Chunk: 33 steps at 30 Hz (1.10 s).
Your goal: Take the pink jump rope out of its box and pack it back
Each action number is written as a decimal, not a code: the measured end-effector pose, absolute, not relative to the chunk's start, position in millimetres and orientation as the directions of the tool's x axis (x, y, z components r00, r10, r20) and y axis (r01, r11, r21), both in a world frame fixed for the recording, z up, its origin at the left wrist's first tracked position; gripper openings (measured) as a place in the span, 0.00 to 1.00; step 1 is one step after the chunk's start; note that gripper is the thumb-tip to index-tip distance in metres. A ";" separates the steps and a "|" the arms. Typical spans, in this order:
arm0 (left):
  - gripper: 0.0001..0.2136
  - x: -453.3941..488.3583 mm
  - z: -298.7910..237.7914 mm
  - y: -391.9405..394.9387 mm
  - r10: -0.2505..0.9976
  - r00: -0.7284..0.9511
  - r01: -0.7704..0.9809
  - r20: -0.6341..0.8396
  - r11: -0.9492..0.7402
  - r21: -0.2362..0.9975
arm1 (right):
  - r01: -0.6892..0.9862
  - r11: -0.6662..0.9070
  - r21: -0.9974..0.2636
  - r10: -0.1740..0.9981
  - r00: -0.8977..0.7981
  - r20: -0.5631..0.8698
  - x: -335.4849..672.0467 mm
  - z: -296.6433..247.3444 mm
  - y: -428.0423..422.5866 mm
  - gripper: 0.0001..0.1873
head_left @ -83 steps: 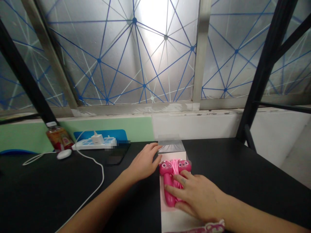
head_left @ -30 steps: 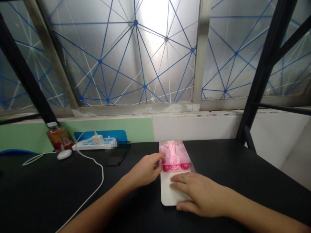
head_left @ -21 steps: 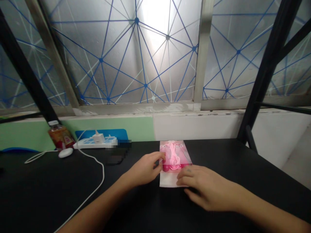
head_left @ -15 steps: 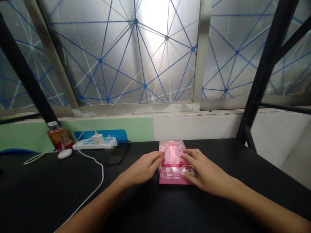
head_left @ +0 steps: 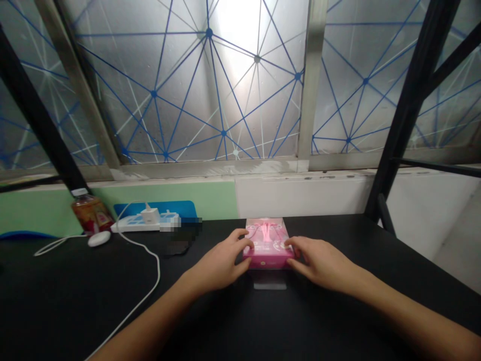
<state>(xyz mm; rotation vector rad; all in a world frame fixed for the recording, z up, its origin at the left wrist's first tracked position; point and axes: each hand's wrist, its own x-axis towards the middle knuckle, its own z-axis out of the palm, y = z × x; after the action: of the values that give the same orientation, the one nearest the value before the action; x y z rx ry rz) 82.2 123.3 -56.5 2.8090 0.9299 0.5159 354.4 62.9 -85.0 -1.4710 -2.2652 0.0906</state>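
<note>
A clear plastic box with a pink printed card and a pink skipping rope inside point(head_left: 267, 244) lies on the black table point(head_left: 338, 240), far middle. My left hand point(head_left: 221, 260) grips its left side, thumb at the near edge and fingers curled over the top. On the other side my right hand point(head_left: 319, 260) grips the right edge the same way. A clear flap point(head_left: 269, 280) sticks out from the box's near end, flat on the table.
At the back left stand an orange drink bottle point(head_left: 89, 213), a white power strip with a charger point(head_left: 146, 220) and a white mouse point(head_left: 99, 238); a white cable point(head_left: 150, 281) loops across the table. A dark phone point(head_left: 176, 245) lies left of my hands. Black frame posts point(head_left: 409, 110) rise on both sides.
The white card with the pink rope has slid away from me into the clear box. My right hand moved from pushing the card to gripping the box's right side; my left stayed on the left side.
</note>
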 end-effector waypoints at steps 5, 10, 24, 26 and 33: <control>0.11 78.6 -51.2 124.7 0.657 0.741 0.584 0.140 -0.734 0.347 | 0.776 0.435 -0.456 0.899 -0.346 0.268 357.1 -86.7 64.0 0.14; 0.12 73.2 -53.3 133.3 0.645 0.756 0.545 0.111 -0.714 0.438 | 0.695 0.491 -0.526 0.867 -0.451 0.213 358.2 -81.0 63.6 0.17; 0.09 80.2 -57.9 130.8 0.651 0.737 0.581 0.183 -0.748 0.320 | 0.754 0.655 -0.049 0.707 -0.588 0.393 342.0 -86.4 61.8 0.09; 0.09 80.1 -58.0 131.1 0.652 0.737 0.583 0.179 -0.747 0.320 | 0.750 0.657 -0.073 0.720 -0.595 0.357 341.5 -83.9 59.3 0.08; 0.08 80.5 -54.6 127.7 0.650 0.740 0.576 0.171 -0.745 0.338 | 0.740 0.665 -0.102 0.727 -0.610 0.315 341.9 -78.5 55.1 0.20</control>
<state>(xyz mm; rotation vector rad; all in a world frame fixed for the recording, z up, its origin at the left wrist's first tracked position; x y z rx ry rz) 80.5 127.7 -54.6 2.6789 0.9626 0.4071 341.9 55.1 -78.5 -1.1640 -2.5531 -0.0550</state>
